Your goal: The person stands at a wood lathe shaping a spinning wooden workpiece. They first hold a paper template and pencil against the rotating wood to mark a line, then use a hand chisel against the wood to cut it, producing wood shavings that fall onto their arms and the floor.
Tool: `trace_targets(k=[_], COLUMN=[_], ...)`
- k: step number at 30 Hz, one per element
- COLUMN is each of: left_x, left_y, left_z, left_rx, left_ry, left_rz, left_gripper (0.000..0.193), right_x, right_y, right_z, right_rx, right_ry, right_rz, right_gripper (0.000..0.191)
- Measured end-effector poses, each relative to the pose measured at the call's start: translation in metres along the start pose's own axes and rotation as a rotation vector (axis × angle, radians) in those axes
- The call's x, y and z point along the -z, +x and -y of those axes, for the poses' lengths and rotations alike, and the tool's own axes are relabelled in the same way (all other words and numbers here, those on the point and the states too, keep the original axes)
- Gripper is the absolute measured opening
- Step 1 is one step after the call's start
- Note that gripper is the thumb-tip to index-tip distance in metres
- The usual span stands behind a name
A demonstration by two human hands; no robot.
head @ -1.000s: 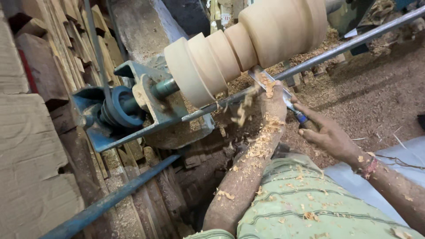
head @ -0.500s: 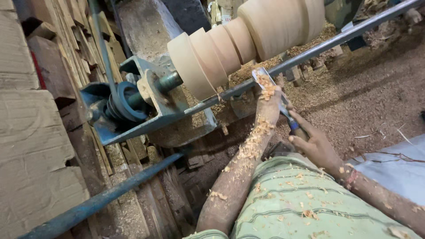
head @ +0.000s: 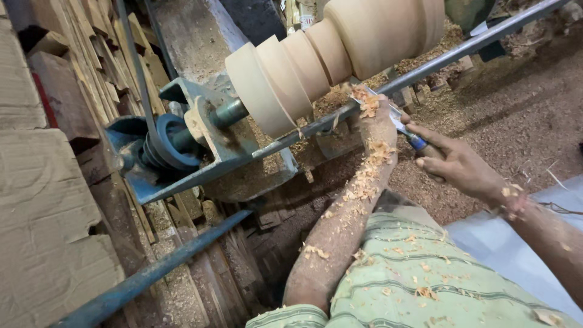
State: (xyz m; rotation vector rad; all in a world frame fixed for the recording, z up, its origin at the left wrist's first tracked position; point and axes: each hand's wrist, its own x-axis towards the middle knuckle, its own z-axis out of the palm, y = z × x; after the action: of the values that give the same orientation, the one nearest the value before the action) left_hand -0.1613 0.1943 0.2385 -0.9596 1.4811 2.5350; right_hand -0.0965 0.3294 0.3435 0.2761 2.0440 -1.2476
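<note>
Chisel (head: 398, 121): blade shifted along the rail (head: 425, 64), now under a narrower step of the turned wood (head: 340, 54). Right hand (head: 455, 164): drawn lower on the handle.

metal rest bar (head: 425, 65) fronting turned wood (head: 340, 54) (close), sawdust floor (head: 522, 115) open

- blue pulley (head: 163, 146) with belt, well left of the hands
- blue steel bracket (head: 212, 164) carrying the spindle, left of the hands
- stacked wood strips (head: 79, 67), far left
- torn cardboard (head: 42, 218), lower left, well apart from the hands
- blue-grey bar (head: 152, 273) running diagonally, below-left of the hands
- sawdust floor (head: 522, 115), right of and behind the hands
</note>
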Motion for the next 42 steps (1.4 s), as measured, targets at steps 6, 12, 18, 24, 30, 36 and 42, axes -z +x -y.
trace_targets(k=[6, 12, 18, 24, 30, 36, 42], left_x=[-0.007, -0.010, -0.012, 0.021, 0.060, 0.058, 0.049], left_y=[0.002, 0.000, 0.006, -0.005, -0.024, -0.018, -0.010], left_z=[0.001, 0.001, 0.002, 0.000, 0.013, -0.006, -0.026], left_rx=[0.014, -0.002, -0.004, 0.070, 0.165, 0.164, 0.195], left_ry=[-0.035, -0.013, -0.045, 0.122, 0.102, -0.069, -0.060], left_rz=[0.012, 0.020, 0.054, 0.175, 0.289, 0.277, 0.210], left_gripper=[0.026, 0.030, 0.033, 0.035, 0.031, 0.044, 0.043], right_x=[0.002, 0.013, 0.019, -0.001, -0.065, -0.071, -0.089], right_y=[0.010, 0.009, 0.012, -0.019, -0.043, -0.033, -0.030], right_z=[0.005, 0.006, 0.008, 0.002, -0.022, -0.020, -0.003], right_rx=[0.027, -0.012, 0.002, 0.018, 0.162, 0.042, 0.290], right_ry=[0.000, 0.051, 0.153, 0.014, 0.055, 0.104, -0.001], right_rz=[0.016, 0.062, 0.094, 0.041, -0.111, -0.093, -0.270], right_gripper=[0.079, 0.081, 0.078, 0.077, 0.078, 0.082, 0.078])
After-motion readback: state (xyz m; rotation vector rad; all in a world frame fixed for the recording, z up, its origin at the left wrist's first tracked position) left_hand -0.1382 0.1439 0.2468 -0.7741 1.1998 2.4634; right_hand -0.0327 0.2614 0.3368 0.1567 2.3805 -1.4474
